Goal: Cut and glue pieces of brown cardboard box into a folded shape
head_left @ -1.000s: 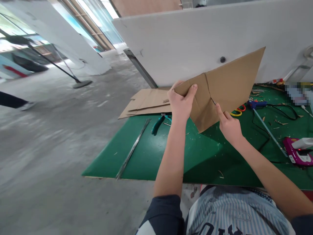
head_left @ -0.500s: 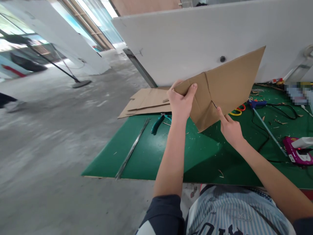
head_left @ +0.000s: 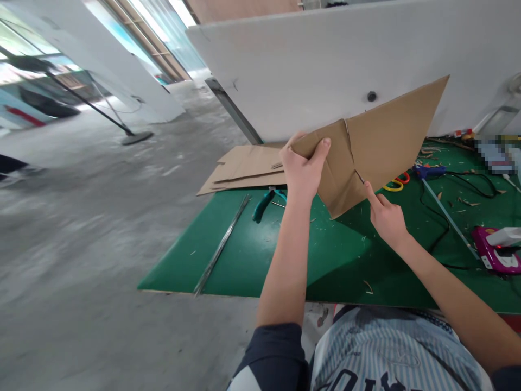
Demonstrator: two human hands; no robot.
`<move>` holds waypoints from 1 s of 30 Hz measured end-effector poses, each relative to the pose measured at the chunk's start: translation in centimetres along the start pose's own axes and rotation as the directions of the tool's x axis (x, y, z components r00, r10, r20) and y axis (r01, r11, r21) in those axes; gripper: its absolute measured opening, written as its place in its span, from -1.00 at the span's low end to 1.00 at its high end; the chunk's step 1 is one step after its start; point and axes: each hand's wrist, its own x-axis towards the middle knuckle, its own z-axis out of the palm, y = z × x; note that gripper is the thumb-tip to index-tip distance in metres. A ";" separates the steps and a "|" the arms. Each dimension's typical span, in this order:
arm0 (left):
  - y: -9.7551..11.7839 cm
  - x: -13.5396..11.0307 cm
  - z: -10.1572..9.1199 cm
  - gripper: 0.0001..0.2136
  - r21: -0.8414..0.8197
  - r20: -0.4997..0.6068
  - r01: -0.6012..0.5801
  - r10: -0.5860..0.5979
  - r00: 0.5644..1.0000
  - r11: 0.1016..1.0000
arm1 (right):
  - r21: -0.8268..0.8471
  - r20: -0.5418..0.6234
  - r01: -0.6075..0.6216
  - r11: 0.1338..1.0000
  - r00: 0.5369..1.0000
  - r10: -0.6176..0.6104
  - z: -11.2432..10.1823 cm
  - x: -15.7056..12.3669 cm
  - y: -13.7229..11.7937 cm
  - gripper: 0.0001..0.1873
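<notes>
My left hand [head_left: 301, 168] grips the left edge of a brown corrugated cardboard sheet [head_left: 391, 141], lifted above the green table. The sheet has a long crooked slit running down from its top edge. My right hand [head_left: 386, 217] sits at the lower end of that slit. Its extended index finger meets a thin dark blade [head_left: 360, 177], which seems held there, though the fingers partly hide its grip. The sheet's underside is out of sight.
Flat cardboard pieces [head_left: 248, 168] lie on the green table top [head_left: 325, 266], with teal-handled pliers [head_left: 264, 205] and a long metal strip [head_left: 222, 252] nearby. At right are scissors [head_left: 394, 185], a blue glue gun [head_left: 427, 172] and a pink device [head_left: 492, 252]. A white board [head_left: 285, 70] stands behind.
My right hand and the blade have shifted slightly down and right along the slit. The sheet's far corner has risen a little, and the slit looks longer.
</notes>
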 end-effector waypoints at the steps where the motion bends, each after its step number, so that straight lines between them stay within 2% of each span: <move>1: 0.1 0.0 0.0 -0.66 -0.003 0.004 0.006 -0.006 1.000 1.000 | 0.005 0.003 -0.003 1.000 1.000 0.003 0.0 0.1 -0.1 -0.35; 10: -0.6 0.9 -0.3 -0.62 -0.063 0.026 0.088 -0.087 0.996 0.994 | 0.024 0.102 -0.041 0.999 0.994 0.039 -1.8 2.6 -1.2 -0.30; 15: -0.9 1.1 -0.3 -0.61 -0.034 0.003 0.084 -0.084 0.996 0.996 | 0.018 0.104 -0.042 0.999 0.994 0.040 -2.0 3.9 -1.6 -0.27; 21: -0.2 0.5 0.0 -0.64 0.027 -0.026 0.036 -0.035 0.999 0.999 | 0.004 0.033 -0.005 1.000 0.999 0.005 -0.7 2.7 -1.0 -0.24; 30: 0.3 0.4 0.0 -0.71 0.006 -0.007 0.029 -0.029 1.000 1.000 | -0.092 -0.013 0.030 0.995 0.999 -0.031 1.0 -0.1 0.2 -0.27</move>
